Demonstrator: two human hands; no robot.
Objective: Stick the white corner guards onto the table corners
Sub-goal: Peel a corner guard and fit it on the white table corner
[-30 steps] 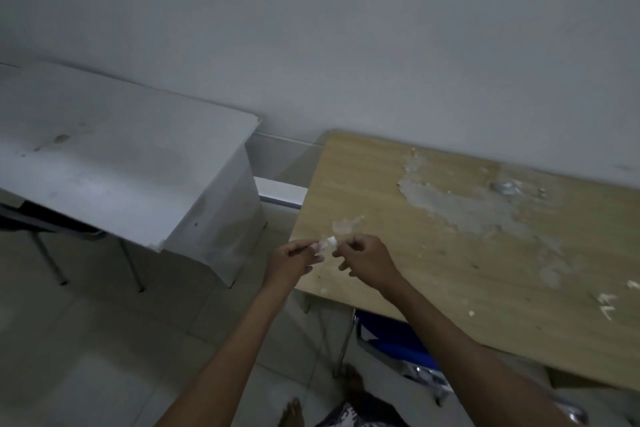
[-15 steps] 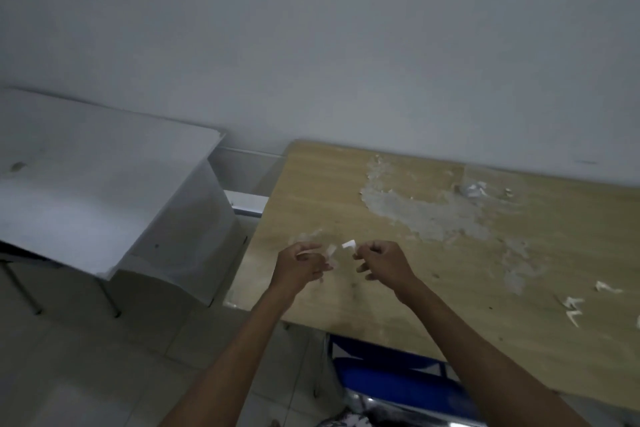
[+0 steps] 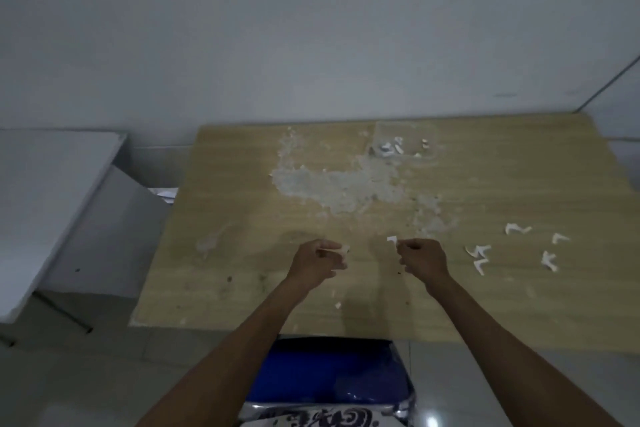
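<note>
Above the near middle of the wooden table (image 3: 242, 218), both hands hover slightly apart, each pinching a small white piece. The left hand (image 3: 317, 262) has its fingers curled and grips a pale scrap (image 3: 345, 249) at its fingertips; whether that is a guard or a backing strip is too small to tell. The right hand (image 3: 420, 258) is likewise curled and pinches a white corner guard (image 3: 392, 239) that sticks up past the thumb. Off to the right of that hand, several loose corner guards (image 3: 479, 256) lie scattered on the tabletop, well apart from one another. Farther back sits a clear packet (image 3: 403, 140) with a few more white pieces on it, beside a large grey patch of peeled surface (image 3: 332, 184). One tiny white fragment (image 3: 337, 305) lies near the front edge. Below that edge shows a blue chair seat (image 3: 329, 371). To the left stands a white table (image 3: 45, 191), and a plain wall (image 3: 311, 28) rises behind
</note>
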